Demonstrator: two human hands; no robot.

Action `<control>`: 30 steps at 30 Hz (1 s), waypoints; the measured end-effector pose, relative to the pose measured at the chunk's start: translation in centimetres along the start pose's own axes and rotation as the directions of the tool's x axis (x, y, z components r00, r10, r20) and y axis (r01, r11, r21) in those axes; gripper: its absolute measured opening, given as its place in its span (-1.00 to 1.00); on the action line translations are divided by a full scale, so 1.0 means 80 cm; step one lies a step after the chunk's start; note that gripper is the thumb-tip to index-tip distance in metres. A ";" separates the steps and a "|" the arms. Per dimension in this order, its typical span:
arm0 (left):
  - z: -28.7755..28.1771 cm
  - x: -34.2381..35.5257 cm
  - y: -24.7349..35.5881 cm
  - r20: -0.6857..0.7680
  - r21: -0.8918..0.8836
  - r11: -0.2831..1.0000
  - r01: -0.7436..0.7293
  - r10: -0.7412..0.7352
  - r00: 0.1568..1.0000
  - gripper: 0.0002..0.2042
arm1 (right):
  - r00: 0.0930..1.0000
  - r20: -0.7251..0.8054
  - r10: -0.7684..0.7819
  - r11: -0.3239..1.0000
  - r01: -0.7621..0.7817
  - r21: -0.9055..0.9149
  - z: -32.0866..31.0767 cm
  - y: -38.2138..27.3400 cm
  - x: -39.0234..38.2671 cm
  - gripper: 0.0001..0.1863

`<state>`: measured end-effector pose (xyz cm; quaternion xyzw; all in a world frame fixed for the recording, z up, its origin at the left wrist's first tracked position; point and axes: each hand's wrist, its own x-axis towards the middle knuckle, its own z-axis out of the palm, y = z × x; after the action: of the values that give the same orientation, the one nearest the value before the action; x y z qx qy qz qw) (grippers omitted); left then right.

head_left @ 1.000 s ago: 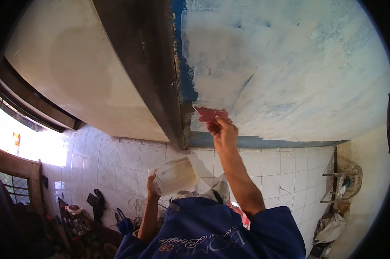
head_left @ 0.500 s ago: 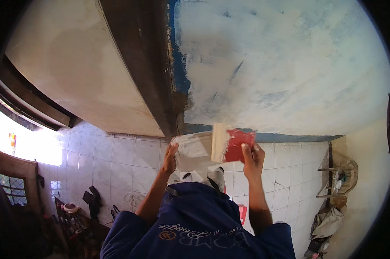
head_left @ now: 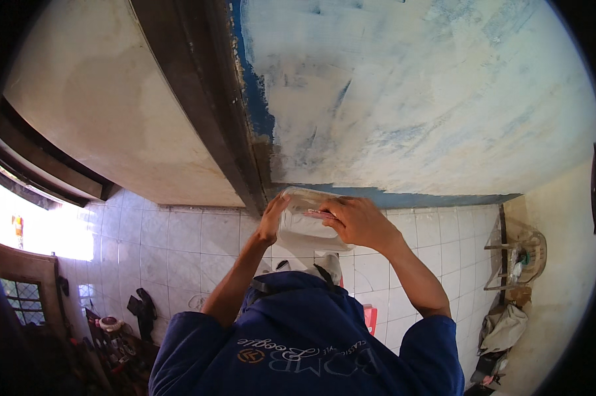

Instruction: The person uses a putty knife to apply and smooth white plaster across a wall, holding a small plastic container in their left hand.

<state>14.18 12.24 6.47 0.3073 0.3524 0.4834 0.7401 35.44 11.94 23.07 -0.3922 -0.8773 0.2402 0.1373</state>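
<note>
My left hand (head_left: 271, 219) grips the side of a pale plastic tub (head_left: 304, 239) at chest height, with whitish paste smeared inside it. Over the tub's right side, my right hand (head_left: 364, 223) is closed around a red putty scraper (head_left: 319, 214). Only a thin edge of the scraper shows; its blade points into the tub, and I cannot tell how much paste it carries. In front of me rises a wall (head_left: 403, 92) patchily coated in white, with blue showing through the streaks.
A dark wooden post (head_left: 205, 86) borders the coated wall on its left. Uncoated blue paint (head_left: 416, 198) runs along the wall's bottom. White floor tiles (head_left: 186, 244) lie below. At right are a plastic chair (head_left: 536, 257) and a cloth bag (head_left: 505, 330); at lower left stands a cluttered table (head_left: 113, 340).
My right hand has moved left over the tub and turned the scraper from flat to edge-on, its blade now inside the tub. The tub has tilted slightly, still in my left hand.
</note>
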 end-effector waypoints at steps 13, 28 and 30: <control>0.008 0.026 -0.002 -0.131 -0.148 0.989 0.022 -0.042 0.990 -0.51 | 0.995 0.002 -0.099 0.992 0.099 -0.082 0.007 0.007 -0.006 -0.83; 0.020 0.002 0.013 -0.028 0.017 0.999 -0.033 0.034 0.999 -0.59 | 0.977 0.213 -0.004 1.000 0.005 -0.003 -0.004 0.003 0.017 -0.75; 0.018 -0.001 0.010 -0.055 0.016 0.999 -0.028 0.029 0.998 -0.58 | 0.975 0.221 -0.008 0.999 -0.002 0.044 -0.003 0.006 0.020 -0.73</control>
<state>14.94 12.28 7.92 0.3043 0.3722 0.4994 0.7207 34.77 13.51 23.12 -0.3587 -0.8822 0.3012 0.0479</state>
